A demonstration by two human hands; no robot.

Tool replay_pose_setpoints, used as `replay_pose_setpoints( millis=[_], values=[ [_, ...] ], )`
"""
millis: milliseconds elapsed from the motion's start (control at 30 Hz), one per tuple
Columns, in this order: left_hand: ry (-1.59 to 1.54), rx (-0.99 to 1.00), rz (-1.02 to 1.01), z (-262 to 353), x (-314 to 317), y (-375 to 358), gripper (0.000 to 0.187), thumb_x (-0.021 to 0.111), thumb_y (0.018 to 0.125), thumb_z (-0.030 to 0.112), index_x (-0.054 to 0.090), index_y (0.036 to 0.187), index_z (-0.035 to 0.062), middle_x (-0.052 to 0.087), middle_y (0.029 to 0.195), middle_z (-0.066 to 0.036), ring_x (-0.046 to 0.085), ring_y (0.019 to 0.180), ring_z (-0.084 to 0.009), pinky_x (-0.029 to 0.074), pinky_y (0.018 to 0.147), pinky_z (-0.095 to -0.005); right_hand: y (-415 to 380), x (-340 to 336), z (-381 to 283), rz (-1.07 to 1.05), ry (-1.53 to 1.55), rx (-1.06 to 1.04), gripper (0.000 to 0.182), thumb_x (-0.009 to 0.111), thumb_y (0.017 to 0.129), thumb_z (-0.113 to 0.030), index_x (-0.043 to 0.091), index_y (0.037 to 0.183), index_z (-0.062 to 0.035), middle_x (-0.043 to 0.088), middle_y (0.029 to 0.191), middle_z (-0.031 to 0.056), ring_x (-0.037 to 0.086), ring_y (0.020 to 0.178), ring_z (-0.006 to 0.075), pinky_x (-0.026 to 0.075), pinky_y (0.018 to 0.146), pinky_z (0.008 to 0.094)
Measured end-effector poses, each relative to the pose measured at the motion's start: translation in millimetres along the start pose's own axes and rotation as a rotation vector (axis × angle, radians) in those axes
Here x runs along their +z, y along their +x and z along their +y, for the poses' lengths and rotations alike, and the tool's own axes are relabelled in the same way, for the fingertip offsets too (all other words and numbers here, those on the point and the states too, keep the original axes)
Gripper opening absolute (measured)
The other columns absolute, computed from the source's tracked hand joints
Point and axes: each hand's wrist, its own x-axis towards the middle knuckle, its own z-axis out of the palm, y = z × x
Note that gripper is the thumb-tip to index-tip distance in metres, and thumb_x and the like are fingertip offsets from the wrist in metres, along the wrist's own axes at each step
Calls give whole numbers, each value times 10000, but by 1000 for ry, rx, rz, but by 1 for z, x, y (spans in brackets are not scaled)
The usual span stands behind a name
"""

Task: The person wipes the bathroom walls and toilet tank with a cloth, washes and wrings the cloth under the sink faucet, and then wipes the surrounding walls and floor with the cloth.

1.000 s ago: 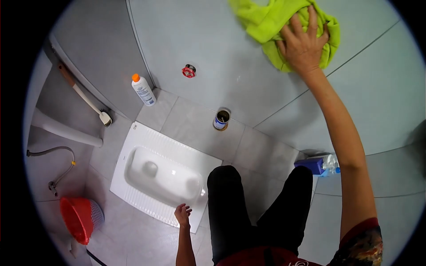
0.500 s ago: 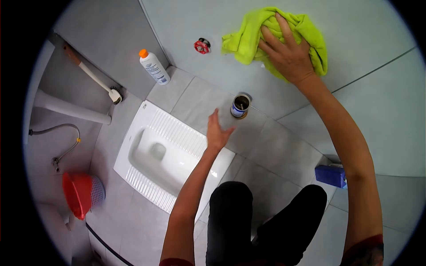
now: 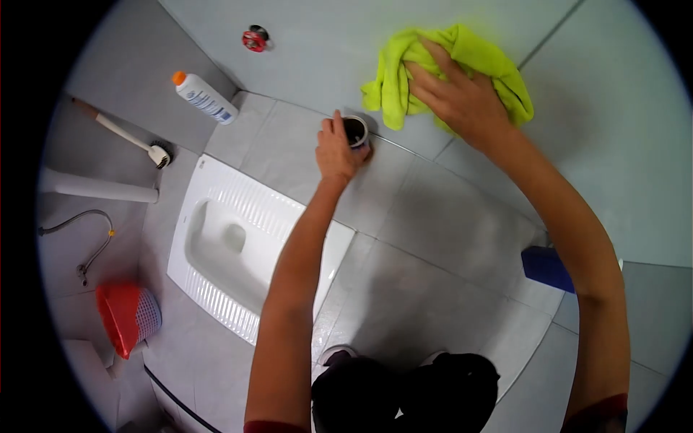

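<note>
My left hand (image 3: 337,153) is closed around a small open-topped can (image 3: 356,130) on the floor near the wall. Its inside looks dark, and the fingers cover part of its side. Higher up, my right hand (image 3: 468,102) presses a bunched lime-green cloth (image 3: 395,71) flat against the wall, its fingers spread over the folds. What lies beneath the cloth is hidden.
A white squat toilet (image 3: 189,249) is set in the tiled floor on the left. Behind it stand a white bottle (image 3: 206,99) with an orange cap and a brush (image 3: 133,137). A red-lined basket (image 3: 148,314), a red valve handle (image 3: 254,39) and a blue box (image 3: 543,268) are also around.
My left hand has reached forward and closed around the can. My right hand stays on the cloth at the wall. The camera view has shifted, and my legs appear lower.
</note>
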Motion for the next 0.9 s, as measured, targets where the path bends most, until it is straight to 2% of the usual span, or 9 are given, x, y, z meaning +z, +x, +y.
replay_pose_setpoints(
  millis=[100,133,233,333,400,533,633,833,900],
  values=[
    [-59,-12,25,3,-10,-2,647,777,586,259,441,1096,46,434,1078,-127,484,956,-337,468,764,-425,-42,5,-11,-63,-47,-9,350,567,754,-181,518,1100,-199,411,1236,-87,284,1306,197,400,869,420],
    [-81,-6,62,-1,-14,-6,665,791,587,302,465,1098,28,451,1059,-134,510,955,-330,460,780,-405,-55,7,-15,-72,-56,0,362,564,758,-189,511,1116,-199,405,1246,-84,279,1309,200,396,883,421],
    [-99,18,105,-16,-41,-19,687,789,594,353,472,1082,-13,462,1036,-156,513,938,-316,452,790,-384,-97,13,-18,-91,20,-89,265,563,754,-155,555,1018,-177,438,1229,-73,329,1278,218,422,889,405],
    [-88,109,156,-41,-85,-32,692,802,586,358,491,1058,-39,477,981,-163,505,917,-305,432,814,-361,-130,8,-18,-212,0,-203,272,545,772,-161,546,1044,-173,400,1259,-63,332,1276,226,431,888,397],
    [-36,70,128,-53,-122,-43,685,797,592,360,474,1084,10,466,1017,-134,532,918,-290,462,798,-365,-144,5,-15,-249,-25,-236,286,534,781,-162,540,1067,-177,392,1269,-63,315,1290,210,442,873,374],
    [73,56,143,-83,-179,-61,668,798,590,342,484,1077,9,470,1020,-133,530,938,-272,456,823,-353,-153,10,-18,-213,-83,-216,321,521,788,-144,527,1108,-173,388,1279,-68,294,1309,177,455,837,316],
    [98,-3,137,-85,-211,-73,697,807,566,318,473,1092,4,470,1032,-140,531,943,-275,449,855,-351,-151,2,-14,-251,42,-189,339,521,784,-115,526,1119,-161,396,1281,-73,296,1311,153,455,809,277],
    [169,-53,147,-83,-241,-85,675,793,579,309,480,1081,-15,470,1008,-136,528,945,-266,449,850,-338,-153,0,-11,-265,176,-192,353,532,766,-86,530,1113,-153,426,1275,-80,303,1309,158,421,856,288],
    [156,-61,137,-82,-244,-88,684,798,576,304,478,1085,-22,468,1004,-137,527,937,-258,456,835,-331,-155,6,-12,-326,133,-216,423,534,772,-113,473,1189,-147,370,1311,-64,243,1326,171,357,944,320]
  ],
)
